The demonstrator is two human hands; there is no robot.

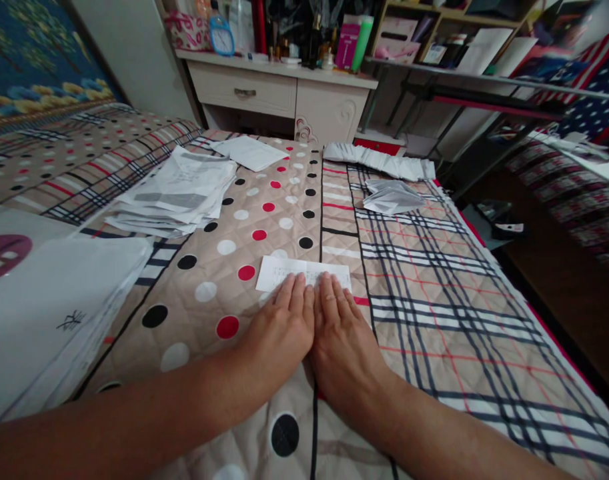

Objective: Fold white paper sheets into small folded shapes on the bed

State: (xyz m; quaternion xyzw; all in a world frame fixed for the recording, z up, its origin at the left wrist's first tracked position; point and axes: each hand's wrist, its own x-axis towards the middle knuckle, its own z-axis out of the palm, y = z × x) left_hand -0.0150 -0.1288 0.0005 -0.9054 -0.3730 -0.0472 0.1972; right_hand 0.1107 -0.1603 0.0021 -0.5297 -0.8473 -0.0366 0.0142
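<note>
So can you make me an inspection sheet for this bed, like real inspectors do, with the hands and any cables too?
Surface: bed cover with dots and checks.
Job's things: printed paper strip, partly covered by fingers.
Clutter: messy paper stack left; row of folded papers and smaller pile far right.
Hands: left hand and right hand side by side, flat on the strip.
Cables: nothing seen.
Surroundings: dresser with blue clock.
</note>
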